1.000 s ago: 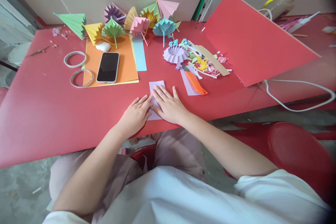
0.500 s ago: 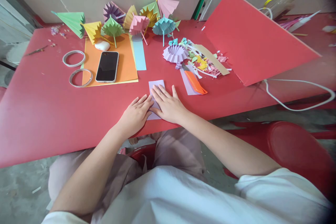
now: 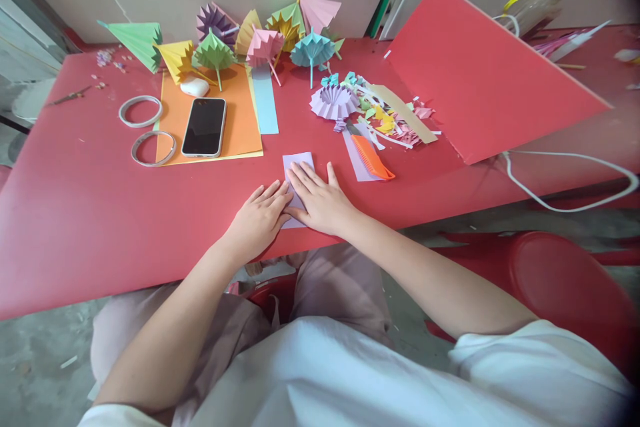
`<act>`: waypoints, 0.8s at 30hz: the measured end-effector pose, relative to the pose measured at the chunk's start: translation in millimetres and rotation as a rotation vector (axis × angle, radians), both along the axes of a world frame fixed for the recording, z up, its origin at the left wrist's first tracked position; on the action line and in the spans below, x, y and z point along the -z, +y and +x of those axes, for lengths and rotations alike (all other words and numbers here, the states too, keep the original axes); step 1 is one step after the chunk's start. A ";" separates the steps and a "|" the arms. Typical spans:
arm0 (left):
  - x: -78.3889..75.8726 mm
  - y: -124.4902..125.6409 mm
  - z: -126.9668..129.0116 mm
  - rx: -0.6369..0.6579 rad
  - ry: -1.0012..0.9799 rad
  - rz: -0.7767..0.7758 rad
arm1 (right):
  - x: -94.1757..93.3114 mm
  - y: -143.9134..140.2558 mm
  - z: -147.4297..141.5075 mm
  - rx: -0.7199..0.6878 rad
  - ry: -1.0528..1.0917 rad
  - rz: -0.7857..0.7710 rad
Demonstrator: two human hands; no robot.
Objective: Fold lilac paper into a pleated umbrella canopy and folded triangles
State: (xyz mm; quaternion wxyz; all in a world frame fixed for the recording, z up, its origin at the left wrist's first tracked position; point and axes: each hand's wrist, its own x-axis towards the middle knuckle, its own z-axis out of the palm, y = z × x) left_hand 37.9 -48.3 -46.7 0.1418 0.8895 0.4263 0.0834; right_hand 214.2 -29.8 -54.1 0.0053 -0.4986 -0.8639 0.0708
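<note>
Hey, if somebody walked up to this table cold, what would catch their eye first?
Probably the row of bright folded paper umbrellas along the table's far edge, in green, yellow, purple, pink and blue. Next, near the front edge, the left hand and right hand lie flat, open, side by side on a lilac paper sheet. A black phone on orange paper sits to the left, and a large red board is tilted up at right.

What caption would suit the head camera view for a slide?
Both hands, left hand and right hand, press flat on a lilac paper sheet on the red table, near folded paper umbrellas.
</note>
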 end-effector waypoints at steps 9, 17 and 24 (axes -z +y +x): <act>0.0 0.5 -0.1 0.011 0.006 0.000 | 0.1 0.0 -0.6 0.002 -0.006 0.003; -2.5 -0.2 1.0 0.011 0.026 0.004 | 0.0 0.0 -1.4 0.033 0.001 -0.027; -2.9 0.0 1.6 0.008 0.026 -0.008 | -0.5 -1.2 -2.2 0.039 0.015 -0.026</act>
